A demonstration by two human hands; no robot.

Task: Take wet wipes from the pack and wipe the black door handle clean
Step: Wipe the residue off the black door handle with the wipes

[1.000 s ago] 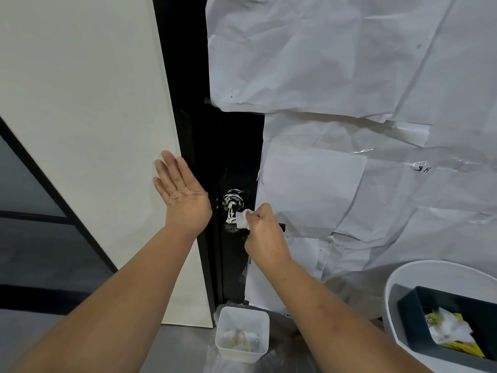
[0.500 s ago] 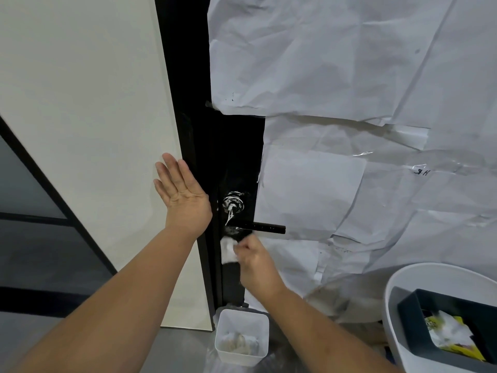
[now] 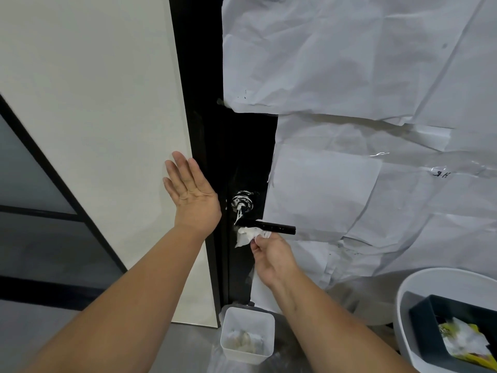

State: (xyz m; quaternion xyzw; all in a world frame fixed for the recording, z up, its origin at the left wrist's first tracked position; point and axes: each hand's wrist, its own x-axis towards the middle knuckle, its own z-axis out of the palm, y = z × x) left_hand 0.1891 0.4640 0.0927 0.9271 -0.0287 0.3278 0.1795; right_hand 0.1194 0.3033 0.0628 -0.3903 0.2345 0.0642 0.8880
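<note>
Left hand (image 3: 192, 196) is up w/ fingers straight and spread, palm toward the camera, holding nothing; it sits at the pale wall panel's (image 3: 88, 117) edge, whether touching I can't tell. Just right of it, on the black door (image 3: 242, 146), the handle's round base (image 3: 242, 203) carries white smears, w/ 1 streak running down to the lever's root.

The black door handle (image 3: 269, 226) is a slim matte bar jutting right, directly above the right hand (image 3: 271, 255). That hand pinches a crumpled white wet wipe (image 3: 248, 236) at its right corner, the wad bunched against the lever's underside near the root.

Handling, as I judge it: wipe is light, limp, damp, so it'll fold and slip unless bunched into a pad behind the fingertips. Lever is rigid but prob. swings down under pressure; best wrapped from below and drawn along.

Right of and below the hand: small white bin (image 3: 247, 336) w/ used wipes, then a grey tray (image 3: 427, 327) w/ a yellow pack (image 3: 465, 343).
</note>
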